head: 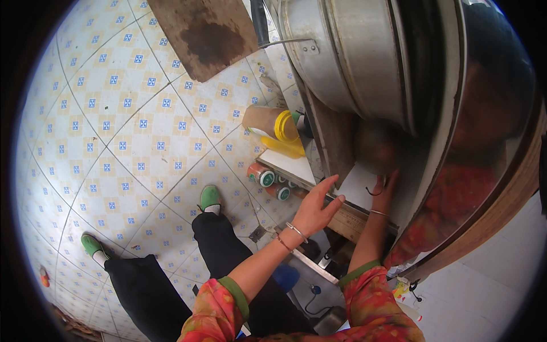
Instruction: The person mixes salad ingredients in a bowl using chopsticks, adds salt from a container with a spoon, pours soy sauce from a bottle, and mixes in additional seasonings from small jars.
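My left hand [318, 207] is held in the air at the front edge of a low cabinet, fingers spread and nothing in it. Inside the cabinet, my right hand [386, 188] reaches over a white shelf [359, 184], its fingers up against a dark, rounded, blurred object [376, 145]. Whether they grip it is hidden. A thin dark hook or loop [374, 192] shows beside that hand. Above them a large ribbed aluminium pot [342, 55] with a riveted bracket fills the compartment.
A stained wooden board [213, 38] juts in at the top. Jars with red contents [260, 174] and a yellow-lidded plastic container [285, 126] stand left of the cabinet. A glossy reflective panel [461, 184] curves along the right. A floor drain [257, 233] lies near my feet.
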Action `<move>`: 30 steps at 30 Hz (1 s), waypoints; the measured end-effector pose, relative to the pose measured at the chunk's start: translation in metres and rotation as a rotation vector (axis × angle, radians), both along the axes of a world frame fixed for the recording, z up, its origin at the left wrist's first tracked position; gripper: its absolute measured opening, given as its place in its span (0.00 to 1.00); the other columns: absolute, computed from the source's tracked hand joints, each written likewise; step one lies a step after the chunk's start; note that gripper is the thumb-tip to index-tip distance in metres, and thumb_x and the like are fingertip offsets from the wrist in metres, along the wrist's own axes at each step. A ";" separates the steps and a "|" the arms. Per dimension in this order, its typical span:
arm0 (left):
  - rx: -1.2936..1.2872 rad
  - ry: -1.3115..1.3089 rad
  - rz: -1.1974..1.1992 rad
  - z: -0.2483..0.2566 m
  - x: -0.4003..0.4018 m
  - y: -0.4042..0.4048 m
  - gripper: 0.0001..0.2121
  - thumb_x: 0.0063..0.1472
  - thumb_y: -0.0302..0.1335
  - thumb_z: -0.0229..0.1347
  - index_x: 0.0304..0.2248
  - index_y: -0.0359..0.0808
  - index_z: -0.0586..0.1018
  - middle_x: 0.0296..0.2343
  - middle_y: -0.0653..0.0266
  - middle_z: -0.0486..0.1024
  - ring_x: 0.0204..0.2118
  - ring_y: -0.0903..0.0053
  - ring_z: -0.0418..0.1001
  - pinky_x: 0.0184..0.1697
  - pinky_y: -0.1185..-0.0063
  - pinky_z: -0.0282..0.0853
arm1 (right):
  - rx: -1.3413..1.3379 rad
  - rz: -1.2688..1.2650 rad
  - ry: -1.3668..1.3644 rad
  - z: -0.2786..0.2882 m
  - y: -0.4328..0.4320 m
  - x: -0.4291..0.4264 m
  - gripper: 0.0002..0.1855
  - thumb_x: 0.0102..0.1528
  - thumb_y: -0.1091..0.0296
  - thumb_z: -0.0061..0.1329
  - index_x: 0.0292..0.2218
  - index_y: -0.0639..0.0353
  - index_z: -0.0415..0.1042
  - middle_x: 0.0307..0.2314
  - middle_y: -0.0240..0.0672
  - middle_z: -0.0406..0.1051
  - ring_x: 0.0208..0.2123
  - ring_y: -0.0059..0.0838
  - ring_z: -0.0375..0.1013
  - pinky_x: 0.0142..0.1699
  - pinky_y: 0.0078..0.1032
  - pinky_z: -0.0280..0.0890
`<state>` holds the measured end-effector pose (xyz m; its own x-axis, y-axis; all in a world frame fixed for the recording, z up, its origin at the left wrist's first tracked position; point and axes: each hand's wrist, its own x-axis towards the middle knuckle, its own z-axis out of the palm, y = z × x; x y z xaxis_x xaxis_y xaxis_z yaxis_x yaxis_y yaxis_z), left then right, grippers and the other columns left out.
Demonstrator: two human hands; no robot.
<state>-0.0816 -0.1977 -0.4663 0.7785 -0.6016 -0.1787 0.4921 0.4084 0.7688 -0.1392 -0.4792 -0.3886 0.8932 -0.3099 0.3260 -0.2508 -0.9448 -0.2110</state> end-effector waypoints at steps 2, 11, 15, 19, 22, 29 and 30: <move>0.023 -0.010 0.025 -0.004 0.004 -0.003 0.25 0.59 0.36 0.52 0.53 0.33 0.63 0.48 0.48 0.67 0.52 0.61 0.65 0.53 0.74 0.59 | 0.257 -0.160 0.148 0.005 0.008 0.024 0.30 0.56 0.73 0.44 0.57 0.65 0.49 0.50 0.44 0.60 0.54 0.34 0.59 0.57 0.29 0.53; 0.048 -0.010 0.010 -0.009 0.004 -0.013 0.24 0.58 0.34 0.53 0.52 0.34 0.64 0.45 0.50 0.68 0.46 0.64 0.69 0.49 0.76 0.63 | 1.222 -0.506 -0.381 -0.001 -0.011 0.063 0.21 0.55 0.69 0.47 0.51 0.55 0.61 0.43 0.32 0.66 0.40 0.24 0.67 0.44 0.22 0.63; 0.041 -0.025 0.054 -0.014 -0.008 -0.011 0.22 0.58 0.33 0.53 0.50 0.34 0.66 0.43 0.52 0.70 0.42 0.67 0.70 0.45 0.76 0.64 | 0.823 -0.418 -0.450 -0.002 -0.009 0.052 0.20 0.54 0.68 0.49 0.48 0.53 0.64 0.40 0.31 0.67 0.37 0.22 0.67 0.42 0.23 0.63; 0.096 -0.022 0.084 -0.015 -0.010 0.001 0.20 0.58 0.32 0.53 0.48 0.33 0.68 0.42 0.54 0.71 0.42 0.69 0.70 0.45 0.77 0.64 | 0.306 -0.313 -0.280 -0.002 0.001 0.051 0.24 0.52 0.69 0.51 0.50 0.53 0.61 0.41 0.31 0.67 0.39 0.24 0.66 0.43 0.25 0.63; 0.118 0.015 0.076 -0.010 -0.005 0.014 0.19 0.58 0.32 0.53 0.47 0.33 0.69 0.41 0.55 0.71 0.42 0.69 0.69 0.45 0.76 0.64 | 0.512 -0.466 -0.400 0.007 0.044 0.074 0.29 0.51 0.69 0.52 0.53 0.54 0.59 0.46 0.33 0.64 0.44 0.27 0.64 0.45 0.26 0.62; 0.129 0.004 0.091 0.001 0.002 0.026 0.19 0.59 0.34 0.52 0.46 0.31 0.69 0.40 0.56 0.72 0.44 0.70 0.69 0.46 0.76 0.63 | 0.518 -0.259 -0.310 0.014 0.064 0.111 0.36 0.47 0.63 0.58 0.53 0.61 0.58 0.51 0.33 0.59 0.49 0.28 0.61 0.50 0.28 0.59; 0.129 0.002 0.090 0.002 0.002 0.027 0.19 0.59 0.34 0.52 0.46 0.31 0.69 0.40 0.56 0.72 0.44 0.70 0.69 0.46 0.76 0.63 | 0.518 -0.260 -0.312 0.016 0.061 0.110 0.36 0.47 0.63 0.58 0.53 0.61 0.58 0.51 0.33 0.59 0.49 0.28 0.61 0.50 0.28 0.59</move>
